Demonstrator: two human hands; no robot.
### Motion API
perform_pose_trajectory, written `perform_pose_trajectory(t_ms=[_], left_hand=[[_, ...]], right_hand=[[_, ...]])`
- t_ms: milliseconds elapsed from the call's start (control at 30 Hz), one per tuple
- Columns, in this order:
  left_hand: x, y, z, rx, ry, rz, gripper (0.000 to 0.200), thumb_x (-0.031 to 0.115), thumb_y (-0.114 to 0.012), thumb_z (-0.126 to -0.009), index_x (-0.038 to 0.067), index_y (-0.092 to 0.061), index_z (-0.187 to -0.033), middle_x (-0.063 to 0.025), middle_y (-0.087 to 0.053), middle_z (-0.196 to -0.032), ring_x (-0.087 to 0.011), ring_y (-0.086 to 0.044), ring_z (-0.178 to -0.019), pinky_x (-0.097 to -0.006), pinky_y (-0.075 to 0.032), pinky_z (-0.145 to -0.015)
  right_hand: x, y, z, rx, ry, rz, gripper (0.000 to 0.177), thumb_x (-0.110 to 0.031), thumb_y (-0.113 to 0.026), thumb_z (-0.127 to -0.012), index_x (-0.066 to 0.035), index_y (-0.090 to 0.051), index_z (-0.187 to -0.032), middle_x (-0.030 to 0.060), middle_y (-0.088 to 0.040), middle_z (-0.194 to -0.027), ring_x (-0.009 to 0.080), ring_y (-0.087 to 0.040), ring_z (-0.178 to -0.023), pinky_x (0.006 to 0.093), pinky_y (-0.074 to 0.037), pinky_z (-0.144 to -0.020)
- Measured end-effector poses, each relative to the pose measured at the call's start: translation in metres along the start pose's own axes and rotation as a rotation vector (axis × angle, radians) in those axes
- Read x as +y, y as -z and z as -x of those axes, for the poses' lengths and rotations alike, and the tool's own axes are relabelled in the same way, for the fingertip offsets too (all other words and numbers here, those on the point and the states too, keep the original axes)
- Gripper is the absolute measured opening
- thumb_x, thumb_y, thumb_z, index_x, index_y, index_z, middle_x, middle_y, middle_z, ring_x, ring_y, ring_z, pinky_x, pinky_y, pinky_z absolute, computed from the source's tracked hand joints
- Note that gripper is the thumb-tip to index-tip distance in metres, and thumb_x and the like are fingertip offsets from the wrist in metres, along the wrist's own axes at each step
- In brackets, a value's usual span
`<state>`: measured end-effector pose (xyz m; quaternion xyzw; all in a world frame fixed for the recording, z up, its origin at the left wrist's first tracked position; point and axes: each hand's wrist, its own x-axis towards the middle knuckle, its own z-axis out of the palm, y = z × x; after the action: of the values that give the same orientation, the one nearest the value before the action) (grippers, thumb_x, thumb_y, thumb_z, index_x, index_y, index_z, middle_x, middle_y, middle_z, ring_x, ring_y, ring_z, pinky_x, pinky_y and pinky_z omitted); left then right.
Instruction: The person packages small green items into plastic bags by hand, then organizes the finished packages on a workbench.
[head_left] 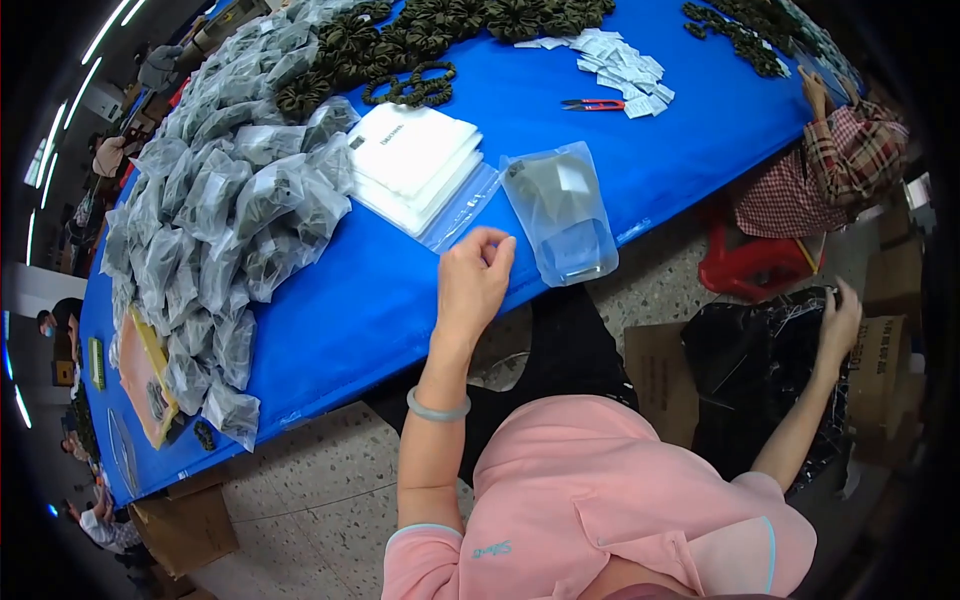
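Note:
My left hand (474, 278) is raised over the blue table's near edge, fingers curled in and nothing visible in them. Close to its right lies a frosted plastic bag (560, 213) with a dark item and a white label inside. Left of it sits a stack of white printed plastic bags (410, 165), with a clear bag's zip edge poking out beneath. Low on the right, my right hand (842, 318) is closed at the rim of a black plastic bag (755, 350) that lines a cardboard box.
Filled grey bags (235, 185) pile up on the left. Olive-green scrunchies (400, 45) lie at the back, near white labels (625, 68) and red-handled snips (593, 104). A red stool (750, 265) stands beside a person in a checked sleeve (860, 150).

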<state>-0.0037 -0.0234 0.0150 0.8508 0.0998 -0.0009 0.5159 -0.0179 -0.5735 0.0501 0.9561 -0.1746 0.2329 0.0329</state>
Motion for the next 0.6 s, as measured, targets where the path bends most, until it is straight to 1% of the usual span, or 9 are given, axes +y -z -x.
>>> perform_pose_trajectory(t_ms=[67,133,200,267,300,333,367,433,600], left_hand=[[-0.01,-0.002,-0.01,0.265,-0.453,-0.391,0.019,0.017,-0.065,-0.089,0.0,-0.071,-0.08,-0.0064,-0.064,-0.075,-0.0148,-0.054,-0.069,-0.0244,-0.043,-0.056],[-0.007,-0.001,-0.019,0.418,-0.688,-0.592,0.018,0.016,-0.066,-0.089,0.001,-0.072,-0.081,-0.0067,-0.065,-0.079,-0.0155,-0.056,-0.073,-0.0244,-0.043,-0.056],[-0.001,-0.001,-0.025,0.416,-0.952,-0.665,0.014,0.016,-0.066,-0.089,0.003,-0.072,-0.085,-0.0067,-0.066,-0.083,-0.0163,-0.056,-0.077,-0.0257,-0.043,-0.06],[0.003,-0.002,-0.029,0.413,-1.149,-0.726,0.012,0.015,-0.067,-0.088,0.004,-0.072,-0.087,-0.0066,-0.066,-0.086,-0.0168,-0.056,-0.08,-0.0266,-0.044,-0.064],[0.004,-0.003,-0.03,0.415,-1.215,-0.75,0.011,0.015,-0.067,-0.088,0.005,-0.072,-0.088,-0.0066,-0.066,-0.087,-0.017,-0.056,-0.081,-0.0269,-0.044,-0.065],[-0.001,-0.007,-0.027,0.377,-1.019,-0.553,0.011,0.015,-0.066,-0.089,0.005,-0.072,-0.088,-0.0064,-0.065,-0.084,-0.0171,-0.055,-0.079,-0.0277,-0.043,-0.067],[-0.008,-0.012,-0.022,0.335,-0.821,-0.356,0.011,0.015,-0.066,-0.089,0.005,-0.071,-0.087,-0.0062,-0.064,-0.082,-0.0171,-0.054,-0.077,-0.0285,-0.043,-0.068],[-0.013,-0.019,-0.017,0.242,-0.419,0.038,0.011,0.015,-0.065,-0.09,0.006,-0.069,-0.085,-0.0059,-0.062,-0.078,-0.0173,-0.053,-0.073,-0.0301,-0.042,-0.072],[-0.009,-0.027,-0.014,0.217,-0.126,0.083,0.023,0.013,-0.062,-0.092,0.001,-0.064,-0.073,-0.0054,-0.063,-0.077,-0.0183,-0.051,-0.062,-0.0298,-0.043,-0.062]], right_hand=[[-0.106,0.004,0.006,0.108,0.412,-0.321,0.035,-0.001,-0.064,-0.085,-0.01,-0.066,-0.118,0.0092,-0.061,-0.123,0.0261,-0.059,-0.109,0.0358,-0.048,-0.094],[-0.214,0.001,0.014,0.187,0.808,-0.516,0.037,0.0,-0.065,-0.081,-0.012,-0.066,-0.117,0.0053,-0.059,-0.13,0.0244,-0.057,-0.116,0.0342,-0.048,-0.096],[-0.27,-0.021,0.024,0.241,1.13,-0.522,0.04,-0.009,-0.066,-0.082,-0.017,-0.064,-0.121,-0.0005,-0.054,-0.139,0.0223,-0.049,-0.13,0.0334,-0.045,-0.098],[-0.299,-0.029,0.023,0.2,1.377,-0.555,0.039,-0.014,-0.066,-0.082,-0.019,-0.063,-0.121,-0.0032,-0.05,-0.144,0.0211,-0.046,-0.134,0.0344,-0.042,-0.101],[-0.309,-0.032,0.023,0.181,1.42,-0.635,0.028,-0.013,-0.067,-0.082,-0.018,-0.067,-0.109,-0.0032,-0.054,-0.14,0.021,-0.046,-0.134,0.0348,-0.041,-0.1],[-0.313,-0.038,0.021,0.095,1.421,-0.739,0.013,-0.013,-0.07,-0.081,-0.015,-0.069,-0.094,-0.0026,-0.061,-0.131,0.0219,-0.053,-0.127,0.0354,-0.042,-0.098],[-0.319,-0.042,0.023,-0.124,1.237,-1.023,0.005,-0.011,-0.072,-0.079,-0.012,-0.069,-0.083,-0.0022,-0.069,-0.112,0.0226,-0.059,-0.119,0.0346,-0.043,-0.094],[-0.325,-0.045,0.031,-0.589,0.591,-1.481,0.006,-0.007,-0.066,-0.087,-0.008,-0.067,-0.082,0.0006,-0.068,-0.078,0.0127,-0.062,-0.082,0.0253,-0.048,-0.074],[-0.341,-0.056,0.042,-0.636,0.294,-1.665,0.01,-0.009,-0.062,-0.091,-0.004,-0.066,-0.083,0.0023,-0.067,-0.082,0.0088,-0.056,-0.066,0.0218,-0.046,-0.064]])
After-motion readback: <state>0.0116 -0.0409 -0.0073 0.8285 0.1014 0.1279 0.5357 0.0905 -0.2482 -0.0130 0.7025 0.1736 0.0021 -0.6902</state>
